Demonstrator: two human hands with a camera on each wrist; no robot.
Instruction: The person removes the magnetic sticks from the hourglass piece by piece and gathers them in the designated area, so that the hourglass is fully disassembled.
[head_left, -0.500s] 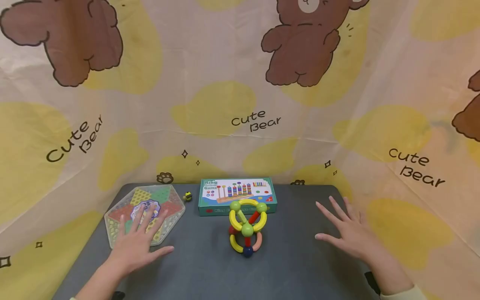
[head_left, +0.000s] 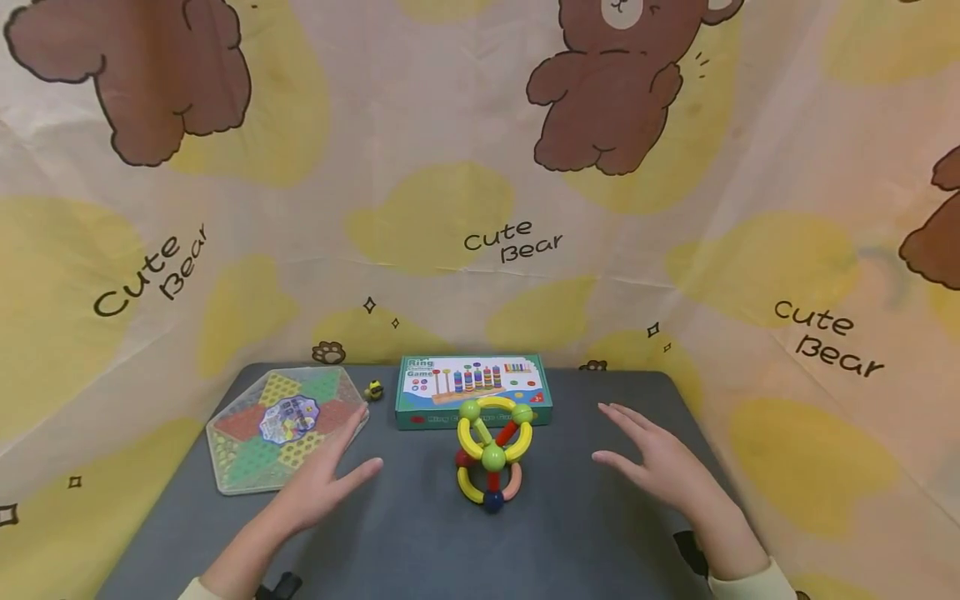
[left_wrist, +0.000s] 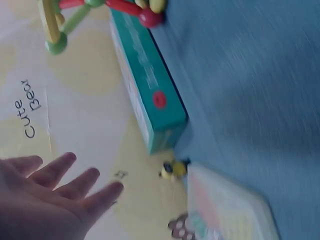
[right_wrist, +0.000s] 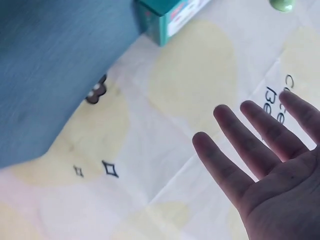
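Observation:
In the middle of the table stands a toy frame built of balls and rods (head_left: 493, 457), with yellow and pink curved pieces, red and green straight rods, and green, red and dark blue balls. My left hand (head_left: 318, 487) is raised to its left, fingers straight and thumb apart, and overlaps the edge of the hexagonal Chinese checkers board (head_left: 247, 458) in the head view. On the other side my right hand (head_left: 663, 467) hovers with straight fingers, palm facing inward. Both palms look bare in the left wrist and right wrist views.
A green Ring Challenge Game box (head_left: 472, 421) lies at the back of the grey table (head_left: 555, 542), behind the toy frame. Between the box and the board sits a small yellow and black bee figure (head_left: 374, 390). A bear-print cloth (head_left: 420, 317) hangs around the table.
Both hands have moved inward toward the toy frame and turned so their palms face each other. The left hand has come off most of the board in view. The objects stay put.

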